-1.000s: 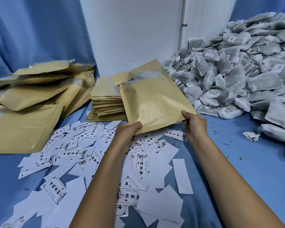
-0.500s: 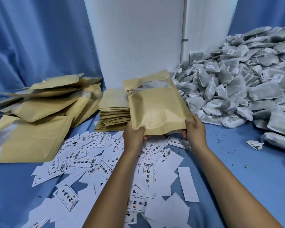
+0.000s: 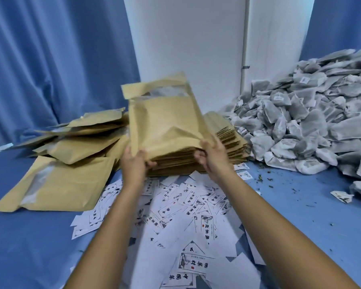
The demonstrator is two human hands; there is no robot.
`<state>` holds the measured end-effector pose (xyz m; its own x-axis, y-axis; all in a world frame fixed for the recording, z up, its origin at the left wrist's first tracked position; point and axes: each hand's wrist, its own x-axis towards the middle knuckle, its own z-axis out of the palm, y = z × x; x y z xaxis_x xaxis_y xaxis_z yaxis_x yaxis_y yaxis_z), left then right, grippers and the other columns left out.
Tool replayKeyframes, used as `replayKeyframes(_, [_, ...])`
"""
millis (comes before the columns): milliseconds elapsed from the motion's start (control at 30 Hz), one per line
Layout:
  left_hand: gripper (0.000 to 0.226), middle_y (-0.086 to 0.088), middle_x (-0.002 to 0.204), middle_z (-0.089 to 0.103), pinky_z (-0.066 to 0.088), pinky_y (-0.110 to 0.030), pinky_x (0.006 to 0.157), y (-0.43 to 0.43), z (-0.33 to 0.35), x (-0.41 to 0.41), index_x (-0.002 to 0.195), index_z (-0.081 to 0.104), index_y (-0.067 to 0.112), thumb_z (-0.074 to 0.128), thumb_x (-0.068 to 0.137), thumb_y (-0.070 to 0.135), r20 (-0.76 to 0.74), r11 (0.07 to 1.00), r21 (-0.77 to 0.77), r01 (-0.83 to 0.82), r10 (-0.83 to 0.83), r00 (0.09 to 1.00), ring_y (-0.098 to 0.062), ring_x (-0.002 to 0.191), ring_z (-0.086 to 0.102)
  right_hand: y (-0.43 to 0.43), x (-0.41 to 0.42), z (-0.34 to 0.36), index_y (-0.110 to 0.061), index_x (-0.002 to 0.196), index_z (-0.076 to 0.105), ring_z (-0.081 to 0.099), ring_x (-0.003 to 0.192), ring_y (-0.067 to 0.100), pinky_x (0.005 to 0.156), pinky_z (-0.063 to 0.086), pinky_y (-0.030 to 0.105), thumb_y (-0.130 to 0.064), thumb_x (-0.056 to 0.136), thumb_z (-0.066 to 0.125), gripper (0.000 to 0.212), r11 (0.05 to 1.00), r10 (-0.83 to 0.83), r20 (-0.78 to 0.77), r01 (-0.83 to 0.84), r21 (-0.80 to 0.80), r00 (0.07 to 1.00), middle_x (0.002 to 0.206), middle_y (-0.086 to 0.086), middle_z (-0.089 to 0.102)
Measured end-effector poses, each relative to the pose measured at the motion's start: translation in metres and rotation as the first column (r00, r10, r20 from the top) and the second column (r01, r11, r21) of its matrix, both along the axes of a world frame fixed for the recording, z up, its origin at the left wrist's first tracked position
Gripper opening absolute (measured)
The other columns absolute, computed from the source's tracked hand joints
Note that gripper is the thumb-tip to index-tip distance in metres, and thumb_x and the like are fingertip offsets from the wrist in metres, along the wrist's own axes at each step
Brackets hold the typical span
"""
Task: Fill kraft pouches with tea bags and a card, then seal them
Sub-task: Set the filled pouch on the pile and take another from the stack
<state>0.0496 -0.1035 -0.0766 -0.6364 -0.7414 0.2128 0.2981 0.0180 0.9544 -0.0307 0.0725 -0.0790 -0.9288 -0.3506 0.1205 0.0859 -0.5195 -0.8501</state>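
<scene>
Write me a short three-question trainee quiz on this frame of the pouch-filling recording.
1. True or false: both hands grip the lifted kraft pouch by its lower edge.
2. Which pile lies on the person's right: A) tea bags, B) cards, C) the loose pouches?
3. What lies directly behind the lifted pouch?

Key
1. True: the left hand and right hand hold its bottom corners.
2. A.
3. The flat pouch stack.
</scene>
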Motion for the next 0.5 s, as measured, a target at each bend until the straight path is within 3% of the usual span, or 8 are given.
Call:
replayKeyframes(33, [0.035,-0.006,0.096,0.061,0.053,-0.022,0.052,-0.021,0.011,0.003,0.132,0.046,0.012,0.044,0.098,0.003,-0.06,0.993,0.117,-0.025,0.032,0.998,-0.009,0.05,0.058,-0.013,-0.001,0.011,-0.012,0.143,0.026,0.067,0.064,0.014,0.051,0.051,0.018,-0.009,0.096,0.051,0.053,0.986,0.165,-0.052,-0.164,0.017,0.985,0.101,0.016,0.063])
replayKeyframes(100, [0.037,-0.017,0.118,0.055,0.056,-0.033,0.066,-0.062,0.029,0.012,0.137,0.038,0.008,0.04,0.1,0.004,-0.127,0.951,0.291,0.102,-0.067,0.99,-0.019,0.068,0.064,-0.034,-0.006,0.024,-0.013,0.146,0.019,0.065,0.103,0.021,0.082,0.054,0.028,-0.011,0.091,0.061,0.069,0.912,0.357,-0.192,-0.297,0.281,0.914,0.129,0.017,0.057])
replayKeyframes(167, [0.045,-0.024,0.139,0.039,0.053,-0.038,0.077,-0.081,0.033,0.021,0.14,0.028,0.012,0.045,0.1,0.023,0.078,0.925,0.283,0.254,-0.286,0.955,-0.028,0.091,0.066,-0.043,-0.017,0.025,-0.01,0.148,0.022,0.05,0.125,0.022,0.102,0.042,0.031,-0.016,0.086,0.069,0.077,0.72,0.376,-0.361,-0.024,0.694,0.853,0.144,0.013,0.044])
replayKeyframes(200, [0.059,-0.027,0.14,0.036,0.053,-0.037,0.075,-0.082,0.03,0.023,0.146,0.019,0.015,0.049,0.098,0.03,0.267,0.932,0.237,0.276,-0.335,0.904,-0.03,0.096,0.065,-0.042,-0.025,0.021,-0.011,0.148,0.024,0.041,0.132,0.023,0.106,0.036,0.031,-0.017,0.085,0.07,0.079,0.532,0.381,-0.468,0.225,0.817,0.797,0.149,0.012,0.037])
replayKeyframes(267, [0.066,-0.025,0.131,0.043,0.056,-0.037,0.065,-0.08,0.017,0.02,0.146,0.014,0.014,0.056,0.096,0.024,0.469,0.97,0.138,0.2,-0.242,0.85,-0.03,0.085,0.066,-0.036,-0.042,0.009,-0.011,0.149,0.023,0.023,0.143,0.026,0.113,0.027,0.034,-0.016,0.086,0.067,0.077,0.171,0.47,-0.564,0.556,0.813,0.679,0.157,0.012,0.019])
replayKeyframes(333, [0.038,-0.022,0.124,0.053,0.056,-0.039,0.062,-0.077,0.008,0.017,0.129,0.034,0.008,0.053,0.097,0.013,0.484,0.976,0.132,0.172,-0.215,0.849,-0.029,0.077,0.065,-0.029,-0.055,-0.007,-0.01,0.151,0.017,0.008,0.147,0.027,0.118,0.019,0.041,-0.008,0.086,0.057,0.076,-0.041,0.528,-0.55,0.666,0.745,0.647,0.159,0.013,0.003])
replayKeyframes(400, [0.018,-0.022,0.117,0.059,0.057,-0.036,0.061,-0.07,0.002,0.012,0.113,0.046,0.001,0.05,0.097,0.01,0.487,0.955,0.193,0.227,-0.294,0.822,-0.027,0.078,0.067,-0.024,-0.065,-0.018,-0.011,0.152,0.009,0.0,0.147,0.028,0.119,0.009,0.047,-0.002,0.086,0.049,0.077,-0.156,0.536,-0.52,0.684,0.712,0.664,0.159,0.014,-0.005])
replayKeyframes(500, [0.04,-0.015,0.11,0.063,0.058,-0.031,0.062,-0.061,-0.007,0.003,0.133,0.04,0.003,0.053,0.096,0.01,0.541,0.954,0.106,0.279,-0.291,0.789,-0.023,0.079,0.068,-0.016,-0.077,-0.026,-0.01,0.152,0.004,-0.002,0.147,0.027,0.118,0.002,0.052,-0.007,0.089,0.045,0.075,-0.26,0.536,-0.478,0.675,0.691,0.696,0.16,0.013,-0.002])
